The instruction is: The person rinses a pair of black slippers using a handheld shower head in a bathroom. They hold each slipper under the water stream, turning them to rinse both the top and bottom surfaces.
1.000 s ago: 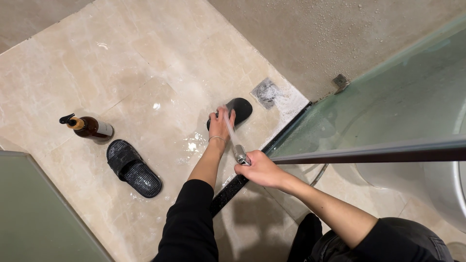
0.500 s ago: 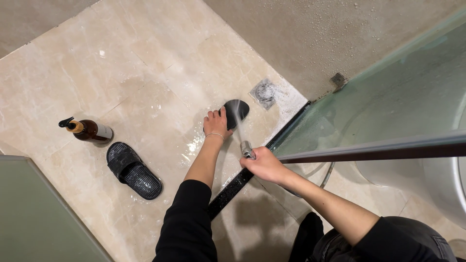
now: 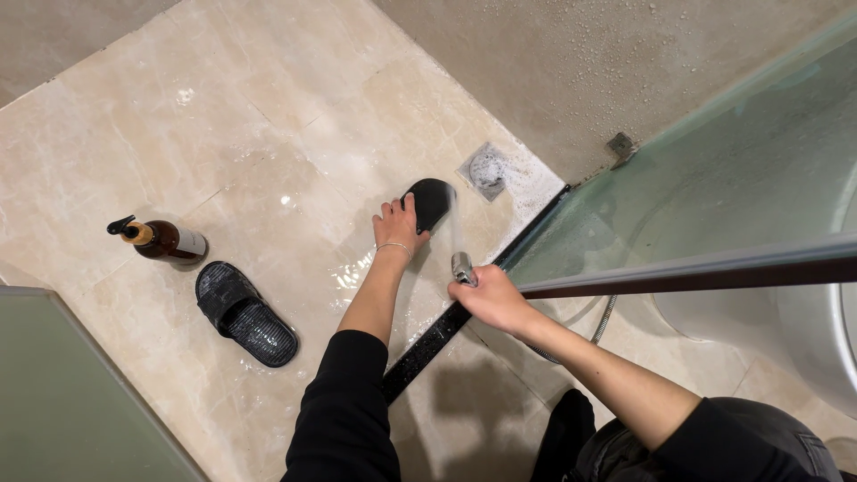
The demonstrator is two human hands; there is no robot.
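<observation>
My left hand [image 3: 395, 228] reaches down to the wet shower floor and grips a black slipper [image 3: 432, 202] by its near end. A small metal spray head [image 3: 461, 267] is held in my right hand [image 3: 493, 300], and a thin stream of water runs from it toward the slipper. The hose [image 3: 605, 315] trails back behind the glass. A second black slipper [image 3: 245, 312] lies flat on the tiles to the left, apart from both hands.
A brown pump bottle [image 3: 163, 240] lies on its side by the left slipper. A square floor drain [image 3: 487, 170] sits beside the held slipper. A glass shower door [image 3: 678, 196] on a dark floor track [image 3: 446, 326] stands on the right, with a white fixture [image 3: 817, 339] behind it.
My left hand and the slipper have stayed near the drain. My right hand has shifted slightly, and the spray now points at the slipper.
</observation>
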